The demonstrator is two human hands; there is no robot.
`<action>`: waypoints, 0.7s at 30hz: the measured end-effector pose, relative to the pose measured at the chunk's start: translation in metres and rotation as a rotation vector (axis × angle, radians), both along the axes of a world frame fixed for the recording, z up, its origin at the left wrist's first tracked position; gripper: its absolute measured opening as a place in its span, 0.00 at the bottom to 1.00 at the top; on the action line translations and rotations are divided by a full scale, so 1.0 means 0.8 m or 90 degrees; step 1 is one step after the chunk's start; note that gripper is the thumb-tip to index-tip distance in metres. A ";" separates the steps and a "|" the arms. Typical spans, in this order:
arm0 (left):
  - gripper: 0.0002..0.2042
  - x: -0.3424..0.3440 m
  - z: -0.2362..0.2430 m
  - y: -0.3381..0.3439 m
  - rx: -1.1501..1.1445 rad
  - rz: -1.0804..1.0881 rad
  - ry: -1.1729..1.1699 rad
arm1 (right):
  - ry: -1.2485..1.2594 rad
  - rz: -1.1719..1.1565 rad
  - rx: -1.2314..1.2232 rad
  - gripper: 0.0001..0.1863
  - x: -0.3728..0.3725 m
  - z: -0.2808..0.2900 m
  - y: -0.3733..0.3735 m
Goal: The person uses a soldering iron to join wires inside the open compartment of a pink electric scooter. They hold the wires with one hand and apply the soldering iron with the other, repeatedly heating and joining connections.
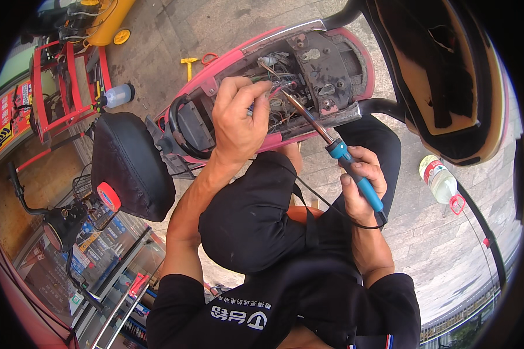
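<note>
My right hand (364,186) is closed around the teal handle of a soldering iron (355,174). The iron's long metal shaft slants up and left, with its tip among thin wires (282,87) in an opened compartment of a pink scooter (273,139). My left hand (239,107) is in a pinch beside the tip, thumb and forefinger pressed together at a wire. A small blue thing, mostly hidden, shows within the curled fingers. The iron's black cord (314,192) loops from the handle across my lap. A dark plate (311,61) with holes lies right of the wires.
A black-rimmed tan piece (466,116) rises at upper right by the scooter's black rail (384,107). Right of my arm is a clear bottle (439,183). A black padded seat (131,163) is at left. Beyond are a yellow-handled tool (188,67), red frame (70,87) and yellow tank (108,23).
</note>
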State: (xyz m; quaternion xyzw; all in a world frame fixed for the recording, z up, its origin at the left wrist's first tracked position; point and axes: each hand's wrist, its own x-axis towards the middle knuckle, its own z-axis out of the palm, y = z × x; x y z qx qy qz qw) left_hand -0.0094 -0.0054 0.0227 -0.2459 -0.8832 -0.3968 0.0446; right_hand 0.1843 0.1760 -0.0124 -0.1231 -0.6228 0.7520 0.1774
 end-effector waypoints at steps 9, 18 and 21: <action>0.07 0.001 0.002 -0.004 0.013 0.018 -0.028 | 0.020 -0.030 -0.065 0.14 0.001 0.001 0.000; 0.12 0.007 -0.010 -0.004 0.218 0.088 -0.161 | 0.039 -0.054 -0.078 0.15 -0.004 0.002 0.000; 0.14 0.007 -0.013 -0.005 0.207 0.080 -0.128 | 0.042 -0.061 -0.080 0.15 -0.004 0.003 0.001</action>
